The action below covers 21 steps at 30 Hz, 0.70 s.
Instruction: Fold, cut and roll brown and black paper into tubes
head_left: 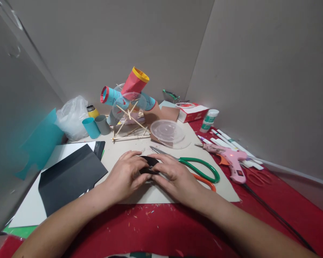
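A curved strip of black paper (pixel 150 161) is held between my two hands over the pale board (pixel 220 190). My left hand (pixel 127 172) grips its left end, the thumb in front and fingers behind. On the right end, my right hand (pixel 174 175) pinches it the same way. Both hands cover much of the strip, so its full shape is hidden. Just beyond my right hand lie large scissors (pixel 199 165) with one green and one orange handle. A folded sheet of black paper (pixel 72 175) rests left of my left hand, on white paper (pixel 27 211).
Behind stands a stick frame (pixel 130 138) bearing coloured paper tubes (pixel 134 84) and clear plastic discs. A clear lid (pixel 168 132) lies beside it. At right are a pink glue gun (pixel 233 157) with its cord, markers (pixel 239 147) and small tubs (pixel 210 120). Blue and grey tubes (pixel 91 128) stand left.
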{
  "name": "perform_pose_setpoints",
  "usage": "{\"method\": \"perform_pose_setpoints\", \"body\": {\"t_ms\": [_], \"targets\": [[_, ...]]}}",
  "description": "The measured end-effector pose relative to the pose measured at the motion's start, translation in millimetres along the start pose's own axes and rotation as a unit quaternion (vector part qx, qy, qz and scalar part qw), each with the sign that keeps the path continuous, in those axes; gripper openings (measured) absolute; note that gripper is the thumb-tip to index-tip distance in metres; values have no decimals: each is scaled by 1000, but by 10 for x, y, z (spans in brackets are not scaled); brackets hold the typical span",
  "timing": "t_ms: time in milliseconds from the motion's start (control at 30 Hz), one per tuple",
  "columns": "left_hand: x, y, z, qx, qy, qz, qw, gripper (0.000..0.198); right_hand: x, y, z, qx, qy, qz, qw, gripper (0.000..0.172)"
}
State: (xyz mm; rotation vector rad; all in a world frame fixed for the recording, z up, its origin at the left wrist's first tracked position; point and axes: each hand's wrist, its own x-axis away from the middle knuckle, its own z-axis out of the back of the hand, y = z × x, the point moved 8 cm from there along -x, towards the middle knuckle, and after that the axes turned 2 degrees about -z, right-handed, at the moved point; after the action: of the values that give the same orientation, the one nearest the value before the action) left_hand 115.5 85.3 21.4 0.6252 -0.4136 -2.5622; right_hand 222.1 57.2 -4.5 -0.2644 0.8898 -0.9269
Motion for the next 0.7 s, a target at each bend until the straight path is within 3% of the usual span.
{"method": "perform_pose_setpoints", "body": {"t_ms": [133, 367, 700], "targets": [[-2, -3, 14, 37, 11, -6, 999, 11, -22, 5, 9, -22, -2, -10, 1000, 12], [12, -3, -7, -12, 1, -38, 999, 14, -71, -25, 38, -22, -91, -28, 995, 20], [-4, -12, -27, 0, -10, -18, 1000, 16, -19, -31, 83, 19, -99, -22, 995, 23]]}}
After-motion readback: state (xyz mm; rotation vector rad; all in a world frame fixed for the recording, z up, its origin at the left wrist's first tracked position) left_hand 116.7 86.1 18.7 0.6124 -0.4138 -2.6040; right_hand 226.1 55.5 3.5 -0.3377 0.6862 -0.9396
